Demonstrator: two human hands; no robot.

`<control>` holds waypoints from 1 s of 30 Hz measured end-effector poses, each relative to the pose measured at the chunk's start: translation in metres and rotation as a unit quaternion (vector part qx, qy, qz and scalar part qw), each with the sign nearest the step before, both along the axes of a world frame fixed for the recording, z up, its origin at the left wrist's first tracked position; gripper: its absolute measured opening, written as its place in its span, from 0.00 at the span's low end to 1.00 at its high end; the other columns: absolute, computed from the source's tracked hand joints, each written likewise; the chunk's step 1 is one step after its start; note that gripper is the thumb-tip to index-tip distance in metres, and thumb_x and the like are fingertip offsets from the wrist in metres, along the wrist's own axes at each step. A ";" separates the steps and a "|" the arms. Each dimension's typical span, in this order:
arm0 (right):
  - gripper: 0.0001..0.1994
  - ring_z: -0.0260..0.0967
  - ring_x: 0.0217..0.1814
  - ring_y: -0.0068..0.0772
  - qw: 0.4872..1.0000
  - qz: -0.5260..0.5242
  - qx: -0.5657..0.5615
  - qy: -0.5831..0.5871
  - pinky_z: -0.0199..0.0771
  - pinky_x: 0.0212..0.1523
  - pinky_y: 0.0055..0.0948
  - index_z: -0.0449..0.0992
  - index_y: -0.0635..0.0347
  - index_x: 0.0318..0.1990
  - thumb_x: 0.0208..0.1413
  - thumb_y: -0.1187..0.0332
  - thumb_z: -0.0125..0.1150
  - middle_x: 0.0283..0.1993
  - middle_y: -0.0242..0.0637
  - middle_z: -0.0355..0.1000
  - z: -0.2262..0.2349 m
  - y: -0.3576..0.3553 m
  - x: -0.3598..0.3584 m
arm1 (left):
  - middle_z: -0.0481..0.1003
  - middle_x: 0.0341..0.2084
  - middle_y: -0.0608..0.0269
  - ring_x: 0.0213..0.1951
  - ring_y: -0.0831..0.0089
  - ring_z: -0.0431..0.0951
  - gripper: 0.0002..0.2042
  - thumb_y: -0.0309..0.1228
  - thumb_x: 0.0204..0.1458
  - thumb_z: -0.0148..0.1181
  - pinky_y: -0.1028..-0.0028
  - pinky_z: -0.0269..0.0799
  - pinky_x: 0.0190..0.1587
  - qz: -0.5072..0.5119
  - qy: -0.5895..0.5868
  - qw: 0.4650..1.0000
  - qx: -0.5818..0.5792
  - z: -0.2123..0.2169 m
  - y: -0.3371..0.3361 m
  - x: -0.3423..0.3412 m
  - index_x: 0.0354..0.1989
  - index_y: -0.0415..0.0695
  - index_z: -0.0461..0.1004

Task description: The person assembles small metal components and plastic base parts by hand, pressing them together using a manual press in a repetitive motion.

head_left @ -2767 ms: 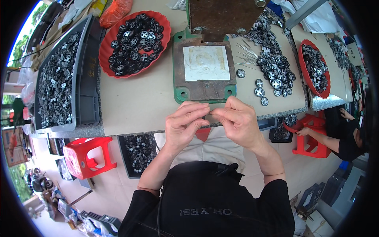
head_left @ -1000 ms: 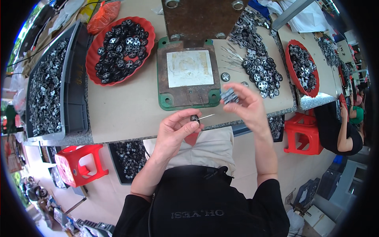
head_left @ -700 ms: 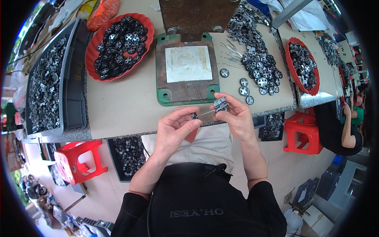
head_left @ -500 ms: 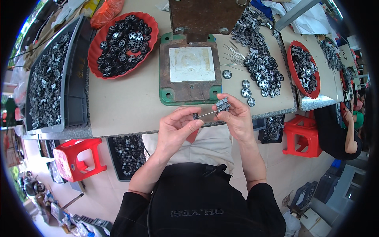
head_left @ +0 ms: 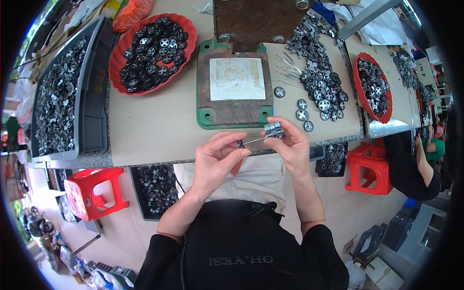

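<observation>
A thin metal pin [head_left: 253, 140] lies almost level between the two hands, its long axis running from lower left to upper right, just above the near edge of the workbench [head_left: 154, 130]; at its right end sits a small grey metal block [head_left: 273, 129], at its left end a small dark piece [head_left: 240, 143]. The right hand [head_left: 290, 145] is closed around the block, thumb and fingertips pinching it from both sides; the left hand [head_left: 217, 159] is curled, thumb and forefinger nipped on the dark piece at the pin's other end, the remaining fingers folded loosely beneath; so the pin bridges the gap, each hand at one end, and the block lies to the right of and slightly higher than the left hand. Just beyond the hands stands a green-rimmed metal base plate [head_left: 235, 87] with a pale square insert; to its right lies a scatter of round metal parts [head_left: 319, 94] and loose pins [head_left: 289, 71]; further left a red bowl [head_left: 152, 46] of dark round parts and a grey tray [head_left: 63, 96] of small metal pieces; another red bowl [head_left: 372, 87] sits at the far right.
</observation>
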State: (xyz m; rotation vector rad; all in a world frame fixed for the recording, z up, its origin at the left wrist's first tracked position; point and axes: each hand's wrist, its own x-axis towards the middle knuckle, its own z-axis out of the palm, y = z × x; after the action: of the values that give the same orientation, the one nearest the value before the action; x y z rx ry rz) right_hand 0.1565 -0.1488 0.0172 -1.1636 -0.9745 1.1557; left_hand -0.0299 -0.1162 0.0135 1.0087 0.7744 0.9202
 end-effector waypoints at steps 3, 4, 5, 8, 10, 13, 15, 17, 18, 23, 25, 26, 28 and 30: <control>0.19 0.71 0.43 0.20 1.000 0.001 -0.005 -0.015 0.72 0.42 0.20 0.71 0.66 0.50 0.48 0.80 0.64 0.39 0.35 0.74 -0.002 -0.001 -0.002 | 0.71 0.43 0.56 0.39 0.71 0.78 0.16 0.17 0.47 0.62 0.76 0.75 0.44 0.008 0.011 1.000 0.017 0.000 -0.001 0.000 0.46 0.34 0.73; 0.19 0.71 0.43 0.20 1.000 0.001 -0.005 -0.015 0.72 0.42 0.20 0.71 0.66 0.50 0.48 0.80 0.64 0.39 0.35 0.74 -0.002 -0.001 -0.003 | 0.71 0.43 0.56 0.39 0.71 0.78 0.16 0.17 0.47 0.61 0.76 0.75 0.44 0.010 0.021 0.999 0.028 -0.001 -0.001 0.000 0.46 0.34 0.73; 0.18 0.71 0.42 0.20 0.999 -0.006 0.001 -0.039 0.72 0.42 0.20 0.71 0.66 0.49 0.48 0.80 0.64 0.38 0.35 0.74 -0.002 -0.002 -0.005 | 0.71 0.43 0.56 0.39 0.71 0.78 0.16 0.17 0.47 0.61 0.76 0.75 0.44 0.010 0.022 0.999 0.028 -0.001 -0.001 0.000 0.46 0.34 0.73; 0.18 0.72 0.42 0.21 1.000 -0.007 -0.012 0.001 0.72 0.43 0.20 0.71 0.66 0.49 0.49 0.80 0.63 0.38 0.35 0.74 -0.002 -0.004 -0.005 | 0.72 0.43 0.55 0.39 0.71 0.78 0.17 0.16 0.47 0.61 0.76 0.75 0.44 0.008 0.000 1.000 0.007 -0.003 -0.002 0.001 0.48 0.34 0.73; 0.18 0.72 0.41 0.21 0.997 0.001 -0.032 0.065 0.72 0.44 0.20 0.71 0.66 0.49 0.49 0.80 0.62 0.38 0.34 0.74 -0.002 -0.004 -0.006 | 0.72 0.43 0.55 0.39 0.71 0.78 0.18 0.16 0.46 0.62 0.77 0.75 0.44 0.010 -0.010 1.000 0.008 -0.003 -0.002 0.000 0.48 0.35 0.73; 0.17 0.72 0.41 0.22 1.000 0.020 -0.003 -0.005 0.73 0.44 0.22 0.70 0.67 0.50 0.51 0.81 0.60 0.38 0.35 0.74 -0.004 -0.004 -0.006 | 0.72 0.42 0.55 0.39 0.73 0.77 0.18 0.16 0.46 0.62 0.77 0.74 0.43 0.010 0.001 1.000 -0.001 -0.002 -0.005 0.000 0.49 0.35 0.73; 0.18 0.72 0.42 0.23 0.993 0.065 -0.044 0.086 0.74 0.44 0.23 0.69 0.67 0.50 0.51 0.82 0.59 0.39 0.35 0.73 -0.008 -0.003 -0.007 | 0.72 0.42 0.55 0.39 0.74 0.77 0.19 0.16 0.46 0.62 0.77 0.75 0.43 0.009 0.007 0.999 0.031 -0.002 -0.008 0.002 0.49 0.35 0.73; 0.18 0.72 0.43 0.24 0.993 0.060 -0.040 0.088 0.75 0.44 0.24 0.69 0.67 0.51 0.51 0.82 0.59 0.40 0.36 0.73 -0.010 -0.004 -0.015 | 0.73 0.42 0.55 0.39 0.74 0.76 0.19 0.16 0.46 0.62 0.77 0.75 0.43 0.007 0.011 0.998 0.062 -0.002 -0.007 0.003 0.49 0.35 0.73; 0.18 0.72 0.43 0.24 0.994 0.055 -0.035 0.091 0.75 0.44 0.24 0.69 0.67 0.51 0.51 0.82 0.59 0.41 0.36 0.73 -0.010 -0.005 -0.019 | 0.73 0.42 0.55 0.39 0.75 0.76 0.19 0.16 0.46 0.62 0.77 0.75 0.43 -0.001 0.015 0.999 0.050 -0.002 -0.006 0.003 0.49 0.35 0.72; 0.18 0.71 0.44 0.23 0.998 0.040 -0.021 0.047 0.75 0.43 0.22 0.70 0.66 0.50 0.50 0.82 0.60 0.43 0.35 0.71 -0.009 -0.002 -0.025 | 0.74 0.43 0.56 0.37 0.78 0.75 0.20 0.17 0.48 0.61 0.78 0.74 0.42 0.012 -0.064 0.997 -0.047 -0.009 -0.003 0.007 0.51 0.36 0.71; 0.18 0.71 0.44 0.22 1.000 0.021 -0.007 -0.013 0.75 0.42 0.21 0.71 0.66 0.50 0.50 0.81 0.61 0.44 0.34 0.70 -0.003 -0.002 -0.025 | 0.75 0.41 0.57 0.35 0.78 0.75 0.20 0.19 0.50 0.60 0.78 0.73 0.39 0.006 -0.054 0.996 -0.069 -0.017 -0.001 0.005 0.53 0.36 0.70; 0.18 0.71 0.43 0.22 0.994 0.021 -0.002 -0.104 0.75 0.41 0.20 0.72 0.65 0.50 0.50 0.81 0.61 0.43 0.33 0.69 0.001 -0.002 -0.024 | 0.75 0.41 0.57 0.35 0.78 0.75 0.20 0.19 0.50 0.60 0.78 0.73 0.39 0.006 -0.053 0.996 -0.069 -0.018 -0.001 0.004 0.53 0.36 0.70; 0.18 0.70 0.42 0.21 0.981 0.020 0.004 -0.194 0.74 0.40 0.19 0.73 0.65 0.50 0.50 0.81 0.61 0.42 0.32 0.68 0.003 -0.003 -0.025 | 0.74 0.38 0.64 0.32 0.83 0.73 0.21 0.24 0.51 0.62 0.84 0.69 0.33 -0.030 -0.062 0.990 -0.119 -0.018 -0.002 0.002 0.55 0.38 0.68; 0.18 0.69 0.41 0.19 0.997 0.008 -0.015 -0.069 0.73 0.38 0.18 0.73 0.64 0.51 0.50 0.79 0.62 0.40 0.30 0.67 0.000 -0.003 -0.028 | 0.75 0.38 0.64 0.32 0.83 0.72 0.22 0.24 0.51 0.62 0.84 0.69 0.33 -0.032 -0.063 0.992 -0.107 -0.017 -0.003 0.001 0.55 0.38 0.68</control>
State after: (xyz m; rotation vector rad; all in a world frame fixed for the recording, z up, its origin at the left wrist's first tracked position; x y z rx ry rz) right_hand 0.1290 -0.1520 0.0177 -1.2759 -1.0765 1.1179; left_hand -0.0287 -0.1192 -0.0033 0.7762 0.7134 0.8186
